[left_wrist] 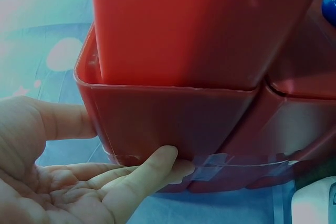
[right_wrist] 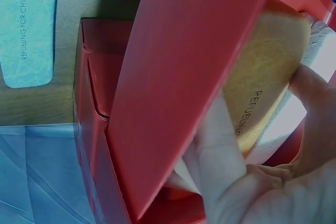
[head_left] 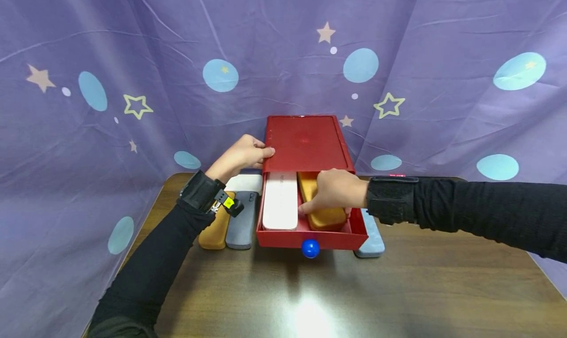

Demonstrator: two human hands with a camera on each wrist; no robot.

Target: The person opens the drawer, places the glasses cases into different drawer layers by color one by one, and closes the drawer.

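A red drawer [head_left: 290, 239] with a blue ball knob [head_left: 310, 248] stands pulled out of its red drawer box [head_left: 305, 143]. Inside it, a white case [head_left: 280, 202] lies on the left and a yellow case [head_left: 325, 222] on the right. My right hand [head_left: 338, 189] reaches in from the right and grips the yellow case, thumb on its left side. In the right wrist view, lettering shows on that yellow case [right_wrist: 268, 61]. At the box's left edge my left hand [head_left: 241, 156] holds a corner, its thumb and fingers on different faces in the left wrist view.
Left of the drawer, another yellow case [head_left: 216, 230] and a grey-blue case [head_left: 242, 225] lie on the wooden table [head_left: 421, 279], with a white case [head_left: 244, 182] behind them. A light blue case [head_left: 371, 239] lies to the right. A purple patterned cloth [head_left: 283, 47] hangs behind.
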